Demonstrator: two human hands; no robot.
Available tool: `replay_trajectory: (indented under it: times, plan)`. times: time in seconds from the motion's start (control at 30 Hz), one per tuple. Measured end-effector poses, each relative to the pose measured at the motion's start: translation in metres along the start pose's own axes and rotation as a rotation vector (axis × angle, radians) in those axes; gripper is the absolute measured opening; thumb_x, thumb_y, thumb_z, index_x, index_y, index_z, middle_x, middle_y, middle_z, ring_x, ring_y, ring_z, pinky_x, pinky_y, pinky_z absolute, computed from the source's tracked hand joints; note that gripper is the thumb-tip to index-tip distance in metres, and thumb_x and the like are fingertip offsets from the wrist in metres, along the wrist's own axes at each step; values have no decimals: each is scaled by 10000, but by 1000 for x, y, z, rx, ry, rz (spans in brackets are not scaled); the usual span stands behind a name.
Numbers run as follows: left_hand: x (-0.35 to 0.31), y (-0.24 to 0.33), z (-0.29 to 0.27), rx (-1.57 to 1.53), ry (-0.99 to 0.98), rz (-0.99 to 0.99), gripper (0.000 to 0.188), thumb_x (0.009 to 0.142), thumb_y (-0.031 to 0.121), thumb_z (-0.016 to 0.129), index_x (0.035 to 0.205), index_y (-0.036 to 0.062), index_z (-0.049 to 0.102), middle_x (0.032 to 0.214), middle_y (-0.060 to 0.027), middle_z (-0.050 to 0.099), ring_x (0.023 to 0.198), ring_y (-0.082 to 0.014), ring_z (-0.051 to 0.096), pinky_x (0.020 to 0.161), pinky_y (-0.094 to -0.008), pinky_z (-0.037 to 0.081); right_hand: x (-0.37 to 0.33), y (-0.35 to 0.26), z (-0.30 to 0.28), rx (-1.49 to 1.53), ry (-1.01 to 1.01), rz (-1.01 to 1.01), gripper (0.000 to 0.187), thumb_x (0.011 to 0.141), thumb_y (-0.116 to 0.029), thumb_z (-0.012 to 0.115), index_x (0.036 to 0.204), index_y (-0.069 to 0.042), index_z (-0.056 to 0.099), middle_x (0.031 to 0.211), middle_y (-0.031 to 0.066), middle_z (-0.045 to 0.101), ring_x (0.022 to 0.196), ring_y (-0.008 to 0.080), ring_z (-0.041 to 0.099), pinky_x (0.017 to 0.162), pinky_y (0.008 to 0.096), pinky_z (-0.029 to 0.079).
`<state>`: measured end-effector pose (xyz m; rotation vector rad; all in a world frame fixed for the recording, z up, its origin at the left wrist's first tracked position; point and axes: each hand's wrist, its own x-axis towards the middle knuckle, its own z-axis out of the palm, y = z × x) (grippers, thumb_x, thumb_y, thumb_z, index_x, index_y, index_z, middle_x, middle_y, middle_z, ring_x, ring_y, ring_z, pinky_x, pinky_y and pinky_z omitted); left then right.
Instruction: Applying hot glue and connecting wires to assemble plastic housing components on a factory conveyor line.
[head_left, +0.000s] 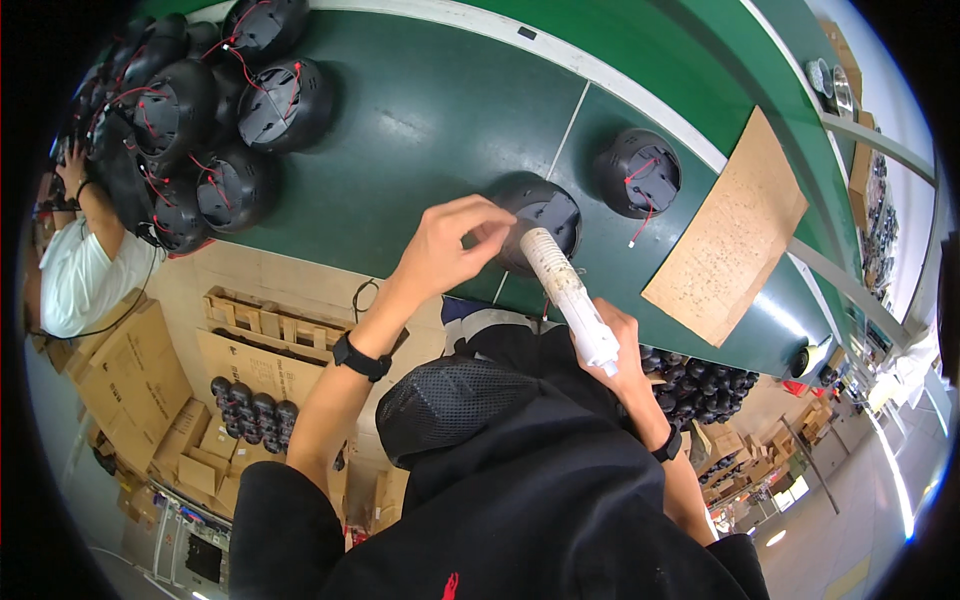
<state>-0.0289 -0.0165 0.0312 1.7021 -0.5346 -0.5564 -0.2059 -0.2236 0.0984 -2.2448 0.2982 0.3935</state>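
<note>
My left hand (455, 243) is at the near-left rim of a round black plastic housing (551, 215) on the green table. Its thumb and fingers come together in a pinch; whatever is between the fingertips is too small to make out. In my right hand (622, 345) is a white tool with a perforated barrel (568, 297). The barrel points up and left over the housing and covers part of its near side. A second black housing (640, 173), with red wires and a small white connector, sits to the right.
More black housings with red wires (285, 104) crowd the table's left end, where another person (95, 255) works. A brown cardboard sheet (732, 235) lies at the right. Below the table are many dark round parts (695, 385), cardboard boxes (130, 380) and a wooden pallet (265, 318).
</note>
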Motion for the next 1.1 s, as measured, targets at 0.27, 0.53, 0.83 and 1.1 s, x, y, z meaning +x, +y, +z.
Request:
replay_trajectory:
  times: [0.27, 0.53, 0.83, 1.1]
  plan:
    - [27, -14, -2, -65, -34, -34, 134, 859, -7, 699, 989, -5, 731, 908, -82, 718, 731, -124, 678, 666, -249, 535, -2, 0, -2, -7, -43, 40, 196, 774, -115, 701, 914, 10, 647, 827, 175, 656, 742, 373, 669, 659, 410, 519]
    - [28, -14, 3, -107, -32, -104, 130, 860, -1, 703, 986, -6, 735, 917, -81, 725, 756, -122, 690, 676, -249, 542, 1, -1, 1, 29, -36, 30, 192, 778, -123, 697, 905, 9, 639, 799, 176, 623, 730, 382, 645, 658, 419, 509]
    - [22, -16, 0, -104, -20, -85, 116, 859, -13, 698, 971, -11, 730, 910, -81, 723, 770, -125, 685, 680, -247, 542, -2, -1, -3, -28, -53, 56, 197, 775, -129, 701, 914, 3, 651, 809, 175, 632, 739, 380, 650, 662, 420, 510]
    - [-22, -16, -9, -175, 88, -280, 477, 869, 43, 712, 1320, 121, 581, 1059, -73, 713, 947, -164, 692, 782, -264, 567, 1, -3, -11, 31, 46, -112, 340, 741, -56, 689, 1072, 10, 649, 955, 190, 670, 819, 355, 672, 730, 371, 527]
